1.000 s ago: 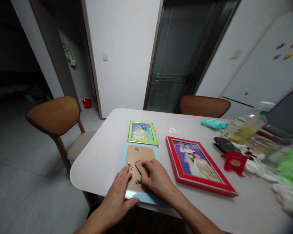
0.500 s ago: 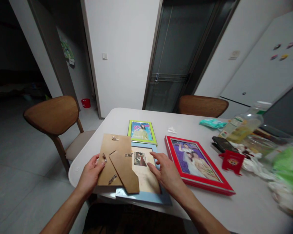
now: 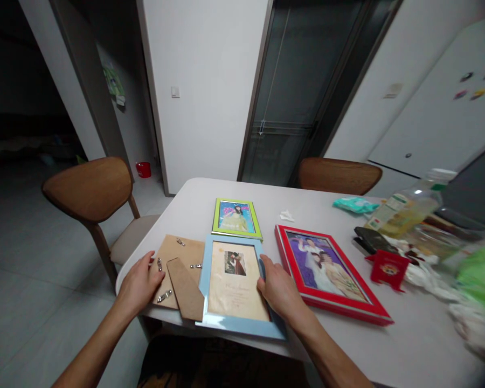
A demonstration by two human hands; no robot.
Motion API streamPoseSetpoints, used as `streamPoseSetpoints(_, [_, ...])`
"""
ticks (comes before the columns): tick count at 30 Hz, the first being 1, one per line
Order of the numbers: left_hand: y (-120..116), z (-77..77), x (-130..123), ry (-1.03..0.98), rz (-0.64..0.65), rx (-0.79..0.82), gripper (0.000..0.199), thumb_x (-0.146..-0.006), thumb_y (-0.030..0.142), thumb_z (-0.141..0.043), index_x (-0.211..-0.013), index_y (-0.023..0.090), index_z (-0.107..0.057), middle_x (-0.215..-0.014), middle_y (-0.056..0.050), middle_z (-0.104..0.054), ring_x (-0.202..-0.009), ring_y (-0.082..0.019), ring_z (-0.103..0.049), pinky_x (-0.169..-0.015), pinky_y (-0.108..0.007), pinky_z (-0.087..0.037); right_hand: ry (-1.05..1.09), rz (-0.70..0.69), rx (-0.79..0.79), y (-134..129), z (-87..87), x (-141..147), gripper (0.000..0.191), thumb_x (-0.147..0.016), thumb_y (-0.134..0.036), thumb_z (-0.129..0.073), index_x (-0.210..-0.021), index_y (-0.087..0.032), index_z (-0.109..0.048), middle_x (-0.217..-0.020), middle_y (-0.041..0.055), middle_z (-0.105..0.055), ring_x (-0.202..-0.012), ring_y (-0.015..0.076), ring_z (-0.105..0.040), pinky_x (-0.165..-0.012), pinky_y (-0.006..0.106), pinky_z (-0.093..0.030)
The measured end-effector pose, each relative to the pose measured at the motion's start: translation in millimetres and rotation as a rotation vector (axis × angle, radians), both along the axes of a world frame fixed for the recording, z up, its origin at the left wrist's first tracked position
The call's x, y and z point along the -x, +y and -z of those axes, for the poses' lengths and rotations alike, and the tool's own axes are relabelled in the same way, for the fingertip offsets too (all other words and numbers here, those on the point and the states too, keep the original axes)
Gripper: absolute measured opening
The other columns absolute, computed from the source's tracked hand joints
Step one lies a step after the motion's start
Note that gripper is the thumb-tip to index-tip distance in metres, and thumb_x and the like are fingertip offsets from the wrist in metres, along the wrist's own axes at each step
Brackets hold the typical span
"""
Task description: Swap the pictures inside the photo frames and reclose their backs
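The brown backing board lies on the table with its stand leg and metal clips facing up. My left hand is at its left edge, fingers apart, thumb close to a clip. Beside it, partly over its right edge, sits a light blue picture frame. Inside that frame a cream sheet with a small photo of a person in a red skirt shows. My right hand rests at the frame's right rim, thumb and forefinger spread; its other fingers are partly hidden.
A green picture frame lies behind the blue one, and a thick red picture frame lies to the right. Farther right are a red card stand, a dark phone-like object, a bottle, a teal packet and crumpled tissues.
My left hand has lowered the backing board from over the blue frame to the table at left and let go. The cream sheet is uncovered. My right hand has moved slightly right, onto the rim.
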State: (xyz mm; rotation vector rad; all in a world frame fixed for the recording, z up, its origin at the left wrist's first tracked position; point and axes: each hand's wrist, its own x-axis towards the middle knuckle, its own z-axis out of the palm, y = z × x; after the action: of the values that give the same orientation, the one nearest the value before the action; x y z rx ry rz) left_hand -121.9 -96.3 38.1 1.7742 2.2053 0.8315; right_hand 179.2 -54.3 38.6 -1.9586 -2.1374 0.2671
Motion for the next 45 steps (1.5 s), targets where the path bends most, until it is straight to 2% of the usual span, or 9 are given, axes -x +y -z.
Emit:
streamPoseSetpoints(2, [-1.7,-0.2,-14.2,0.095,0.059,-0.086,0.048,-0.069,0.027,-0.050,-0.113,0.010,-0.042,-0.112,-0.013,-0.051,-0.107,-0.027,-0.044,-0.091,-0.041,-0.033,0.066,0.021,-0.004,2.5,-1.4,-1.5,0.056,-0.067,-0.014,-0.043,-0.122,-0.006,-0.033,-0.095,0.0164,-0.055,-0.087,0.0235,-0.052,-0.074,0.032,-0.037])
streamPoseSetpoints(5, [-9.1,-1.5,-48.4,0.028,0.214,-0.146,0.044,-0.071,0.022,-0.048,-0.114,0.011,-0.041,-0.117,-0.013,-0.047,-0.110,-0.024,-0.041,-0.094,-0.040,-0.033,0.279,0.053,-0.022,4.6,-5.5,-4.5,0.059,-0.064,-0.014,-0.043,-0.122,-0.006,-0.031,-0.099,0.0160,-0.054,-0.087,0.0220,-0.053,-0.076,0.031,-0.038])
streamPoseSetpoints(12, [-23.9,-9.3,-134.1,-0.187,0.602,-0.105,0.054,-0.068,0.024,-0.058,-0.117,0.016,-0.039,-0.127,-0.012,-0.039,-0.117,-0.024,-0.033,-0.097,-0.043,-0.029,1.182,0.136,0.276,-7.5,-24.2,-4.7,0.070,-0.066,-0.018,-0.037,-0.131,-0.018,-0.012,-0.072,0.0012,-0.059,-0.047,0.0124,-0.053,-0.048,0.025,-0.043])
streamPoseSetpoints(17, [-21.0,-16.3,-162.0,-0.166,0.689,-0.150,0.059,-0.064,0.028,-0.062,-0.117,0.016,-0.038,-0.129,-0.013,-0.035,-0.117,-0.027,-0.032,-0.096,-0.047,-0.028,1.396,0.126,0.332,-13.6,-36.0,-1.2,0.078,-0.063,-0.018,-0.047,-0.131,-0.018,-0.010,-0.073,0.0014,-0.061,-0.052,0.0137,-0.057,-0.054,0.026,-0.046])
streamPoseSetpoints(22, [-23.3,-32.7,-156.3,-0.106,0.698,-0.283,0.051,-0.066,0.010,-0.048,-0.115,0.016,-0.039,-0.107,-0.009,-0.051,-0.101,-0.021,-0.046,-0.088,-0.037,-0.039,1.140,0.074,0.252,-4.7,-28.2,-6.1,0.073,-0.068,-0.027,-0.049,-0.131,-0.015,-0.013,-0.076,0.0031,-0.060,-0.056,0.0140,-0.057,-0.055,0.027,-0.046])
streamPoseSetpoints(26, [-25.2,-45.8,-123.0,-0.198,0.381,-0.314,0.045,-0.070,0.012,-0.042,-0.114,0.017,-0.038,-0.089,-0.005,-0.055,-0.077,-0.016,-0.055,-0.072,-0.030,-0.046,0.539,0.051,0.061,3.4,-15.4,-13.4,0.060,-0.070,-0.023,-0.045,-0.125,-0.007,-0.029,-0.082,0.0098,-0.061,-0.068,0.0181,-0.058,-0.065,0.030,-0.043])
streamPoseSetpoints(30, [-27.0,-37.8,-81.3,-0.259,0.121,-0.247,0.040,-0.073,0.024,-0.043,-0.111,0.016,-0.040,-0.099,-0.007,-0.056,-0.087,-0.020,-0.056,-0.077,-0.033,-0.044,0.152,0.000,-0.020,2.7,-6.5,-12.8,0.050,-0.072,-0.020,-0.042,-0.119,-0.003,-0.038,-0.089,0.0166,-0.061,-0.078,0.0222,-0.057,-0.070,0.031,-0.040])
streamPoseSetpoints(38, [-34.8,-9.3,-49.9,-0.074,0.080,-0.002,0.039,-0.076,0.030,-0.039,-0.113,0.015,-0.041,-0.108,-0.007,-0.056,-0.098,-0.021,-0.053,-0.080,-0.033,-0.043,-0.030,-0.071,-0.013,0.3,2.0,-6.5,0.040,-0.074,-0.019,-0.041,-0.110,-0.005,-0.046,-0.088,0.0161,-0.058,-0.081,0.0226,-0.055,-0.069,0.030,-0.039])
streamPoseSetpoints(45, [-35.8,-0.3,-44.8,0.231,0.115,-0.025,0.032,-0.076,0.029,-0.042,-0.104,0.017,-0.049,-0.101,-0.008,-0.059,-0.095,-0.024,-0.052,-0.078,-0.039,-0.041,-0.038,-0.100,-0.129,-1.4,-0.3,-4.7,0.038,-0.071,-0.021,-0.046,-0.105,-0.008,-0.053,-0.101,0.0177,-0.053,-0.093,0.0259,-0.049,-0.081,0.036,-0.036])
